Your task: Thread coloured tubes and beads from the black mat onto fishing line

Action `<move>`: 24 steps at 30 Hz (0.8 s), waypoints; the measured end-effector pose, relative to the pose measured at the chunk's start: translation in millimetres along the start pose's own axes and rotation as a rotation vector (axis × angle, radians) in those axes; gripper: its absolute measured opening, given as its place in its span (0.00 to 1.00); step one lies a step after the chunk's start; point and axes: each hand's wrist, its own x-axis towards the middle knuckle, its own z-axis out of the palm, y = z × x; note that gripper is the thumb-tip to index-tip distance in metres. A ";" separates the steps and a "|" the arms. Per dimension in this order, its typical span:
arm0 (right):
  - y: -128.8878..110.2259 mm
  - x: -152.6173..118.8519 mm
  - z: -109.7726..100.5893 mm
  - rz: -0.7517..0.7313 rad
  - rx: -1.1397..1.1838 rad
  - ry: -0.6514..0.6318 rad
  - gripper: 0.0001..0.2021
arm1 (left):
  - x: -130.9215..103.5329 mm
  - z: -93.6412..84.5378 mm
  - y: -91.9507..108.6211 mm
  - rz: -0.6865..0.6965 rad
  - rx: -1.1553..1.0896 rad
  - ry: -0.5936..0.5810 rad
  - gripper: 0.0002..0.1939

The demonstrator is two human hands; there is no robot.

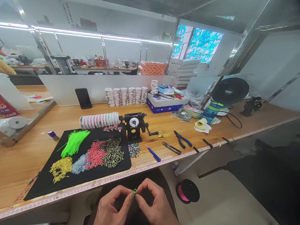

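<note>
Both hands meet in front of the table's edge, fingertips together. Between them a small loop of bright green cord (135, 191) sticks up. My left hand (114, 208) pinches its left side with thumb and forefinger. From the right, my right hand (154, 201) pinches the same loop; the rest of the cord is hidden by the fingers. On a black mat (98, 174) beyond lie a bundle of green strands (74, 142), yellow small parts (60, 168), pale blue pieces (80, 164), pink-red pieces (97, 155) and dark barrel-shaped pieces (113, 153).
A hand-crank winder (134, 125) carries a row of white spools (99, 121). Right of it lie mixed beads (134, 149), a blue pen-like tool (153, 154), thread snips (171, 147) and pliers (183, 139). A phone (83, 98) stands behind. A pink-wound reel (187, 191) is on the floor.
</note>
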 end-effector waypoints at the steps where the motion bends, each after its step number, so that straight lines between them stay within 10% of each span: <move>1: 1.2 0.1 0.3 -0.024 -0.026 0.007 0.04 | -0.5 0.6 -2.2 0.006 0.004 -0.004 0.16; 8: -0.9 1.6 -1.6 -0.045 -0.072 0.004 0.03 | -0.1 2.9 -16.6 0.174 0.112 0.000 0.09; 14: -1.9 0.6 -2.2 0.111 0.073 -0.012 0.04 | -1.5 8.1 -11.8 -0.030 -0.041 -0.024 0.17; 24: 1.3 2.1 3.5 -0.598 -0.312 0.309 0.08 | 3.1 7.4 -17.0 0.036 0.096 -0.019 0.17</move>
